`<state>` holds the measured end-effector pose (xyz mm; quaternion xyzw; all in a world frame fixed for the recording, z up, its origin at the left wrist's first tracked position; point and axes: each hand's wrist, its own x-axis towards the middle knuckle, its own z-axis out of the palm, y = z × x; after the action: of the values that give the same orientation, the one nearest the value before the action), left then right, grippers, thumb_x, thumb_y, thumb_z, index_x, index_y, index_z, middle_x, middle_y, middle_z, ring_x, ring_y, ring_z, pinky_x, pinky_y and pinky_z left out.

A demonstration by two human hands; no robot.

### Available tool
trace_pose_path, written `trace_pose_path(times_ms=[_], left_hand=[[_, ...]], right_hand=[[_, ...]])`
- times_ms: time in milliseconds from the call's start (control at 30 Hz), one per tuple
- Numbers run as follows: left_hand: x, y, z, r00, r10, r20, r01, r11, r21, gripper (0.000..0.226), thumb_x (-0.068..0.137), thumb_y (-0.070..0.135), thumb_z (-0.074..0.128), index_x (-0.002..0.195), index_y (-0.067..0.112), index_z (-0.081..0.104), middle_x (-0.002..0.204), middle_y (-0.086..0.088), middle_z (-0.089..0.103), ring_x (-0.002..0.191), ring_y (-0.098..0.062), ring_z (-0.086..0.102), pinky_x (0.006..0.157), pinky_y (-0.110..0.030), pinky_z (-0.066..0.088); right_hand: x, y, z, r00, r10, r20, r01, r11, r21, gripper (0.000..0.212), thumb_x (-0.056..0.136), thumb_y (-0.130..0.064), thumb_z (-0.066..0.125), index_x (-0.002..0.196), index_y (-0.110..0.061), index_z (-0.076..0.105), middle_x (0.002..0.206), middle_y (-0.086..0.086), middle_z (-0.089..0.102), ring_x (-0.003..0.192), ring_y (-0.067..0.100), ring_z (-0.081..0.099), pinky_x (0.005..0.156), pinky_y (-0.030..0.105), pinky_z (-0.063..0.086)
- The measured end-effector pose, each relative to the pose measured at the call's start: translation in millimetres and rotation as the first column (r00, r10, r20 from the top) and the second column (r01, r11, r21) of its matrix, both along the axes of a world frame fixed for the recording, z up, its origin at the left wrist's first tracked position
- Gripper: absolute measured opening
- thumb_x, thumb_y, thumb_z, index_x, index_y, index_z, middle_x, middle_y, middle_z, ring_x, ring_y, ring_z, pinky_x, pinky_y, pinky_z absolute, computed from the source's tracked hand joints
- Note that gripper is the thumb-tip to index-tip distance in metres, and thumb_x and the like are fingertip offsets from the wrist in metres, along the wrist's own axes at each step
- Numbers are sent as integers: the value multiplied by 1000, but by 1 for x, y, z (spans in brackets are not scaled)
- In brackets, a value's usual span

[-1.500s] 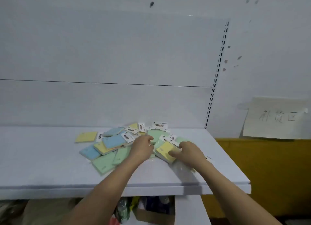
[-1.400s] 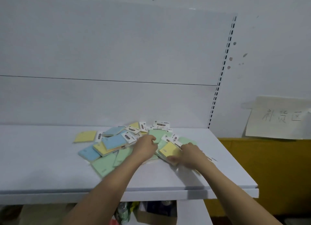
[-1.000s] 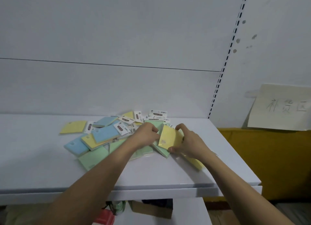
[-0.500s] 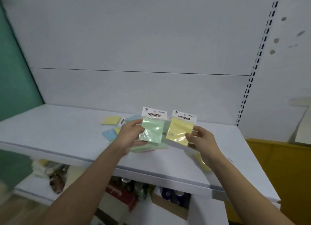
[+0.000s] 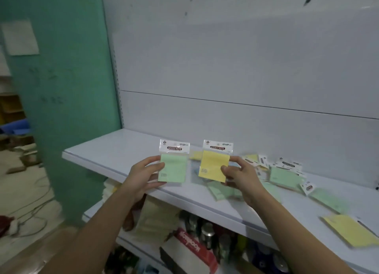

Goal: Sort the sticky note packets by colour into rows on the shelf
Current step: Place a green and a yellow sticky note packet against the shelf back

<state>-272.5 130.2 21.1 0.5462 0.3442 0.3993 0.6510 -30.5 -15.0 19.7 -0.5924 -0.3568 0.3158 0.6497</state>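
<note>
My left hand (image 5: 143,176) grips a green sticky note packet (image 5: 174,168) upright above the white shelf (image 5: 114,150). Beside it, my right hand (image 5: 240,176) pinches a yellow sticky note packet (image 5: 213,166), also upright, with its white header card on top. Behind and to the right of my hands, a loose pile of green, yellow and blue packets (image 5: 285,176) lies on the shelf. One yellow packet (image 5: 350,230) lies apart near the shelf's front edge at the far right.
A teal wall (image 5: 65,89) stands left of the shelf's end. Below the shelf, a lower level holds paper stacks, a red box (image 5: 190,247) and several bottles. Cables lie on the floor at left.
Both hands have lifted one packet each out of the pile and carried them left. My view has swung left, so the pile now lies to the right.
</note>
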Motion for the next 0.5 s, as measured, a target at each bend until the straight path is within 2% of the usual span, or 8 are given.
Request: trace_pose_path(times_ms=[100,233,333,400,500], left_hand=[[-48,47,8,1000,4,2,-4,1000,3,21,87,7,66,106,15,68,94,-10,76,87,-27,72,70,-42,60],[-107,102,13,1000,12,7,-12,1000,-9,23,85,5,67,107,14,67,94,-13,75,83,-27,73,64,-40,60],[-139,138,13,1000,26,5,-26,999,-23,27,85,6,69,110,15,66,99,-13,74,85,-28,73,65,-40,60],[-153,163,12,999,49,-19,-49,999,-20,25,84,9,70,108,18,67,95,-9,76,84,-26,73,66,-38,60],[-165,200,11,995,83,-57,-83,997,0,20,84,14,71,99,26,69,81,3,77,70,-13,74,62,-29,55]], right_hand=[[-44,48,5,1000,12,7,-12,1000,0,19,87,-5,62,102,-16,64,81,10,71,65,19,68,59,30,57],[-97,108,14,999,9,35,-9,1000,-8,19,87,-4,62,103,-15,64,85,13,72,67,17,69,59,29,57],[-127,146,18,999,4,40,-3,1000,-13,20,87,-4,61,105,-14,63,87,13,72,71,19,70,60,29,57],[-139,168,19,999,5,49,-4,1000,-25,20,88,-4,62,106,-14,63,91,14,73,77,21,71,61,30,58],[-149,200,18,999,-8,54,9,1000,-29,20,88,-4,61,106,-15,64,92,14,73,79,22,71,63,31,57]])
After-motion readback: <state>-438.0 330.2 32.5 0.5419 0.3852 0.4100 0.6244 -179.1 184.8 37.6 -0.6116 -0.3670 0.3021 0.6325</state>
